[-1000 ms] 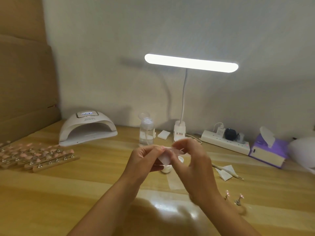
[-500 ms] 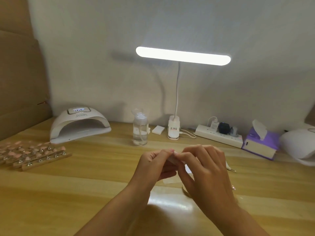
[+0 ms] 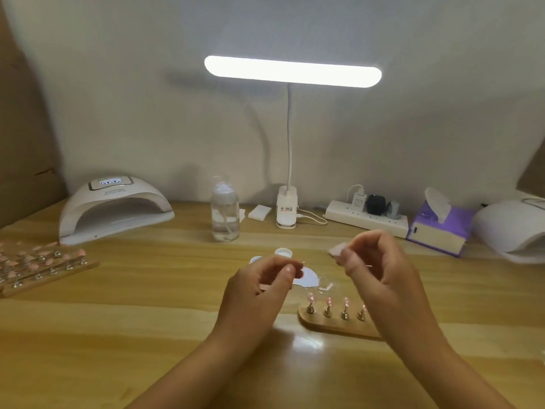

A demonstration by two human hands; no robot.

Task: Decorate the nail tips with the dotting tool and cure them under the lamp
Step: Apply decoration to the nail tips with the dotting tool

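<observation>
Several pink nail tips (image 3: pixel 311 298) stand on metal pegs in a wooden holder (image 3: pixel 330 327) near the table's front. My right hand (image 3: pixel 374 267) hovers above the holder's right end and pinches a small pale piece (image 3: pixel 336 250) between thumb and forefinger. My left hand (image 3: pixel 262 287) hangs to the left of the holder with curled fingers, thumb against forefinger, and I see nothing held in it. Behind the hands lie a white paper sheet (image 3: pixel 306 281) and two small white pots (image 3: pixel 284 252). The white curing lamp (image 3: pixel 112 208) sits at the back left. The dotting tool is out of sight.
More racks of pink tips (image 3: pixel 41 267) lie at the left edge. Along the wall stand a clear bottle (image 3: pixel 224 215), a lit desk lamp (image 3: pixel 292 70), a power strip (image 3: pixel 365 221), a purple tissue box (image 3: pixel 439 228) and a second white lamp (image 3: pixel 513 228).
My hands, joined on one white piece before, have drawn apart; the right keeps a piece. The view tilted down, so the wooden holder now shows.
</observation>
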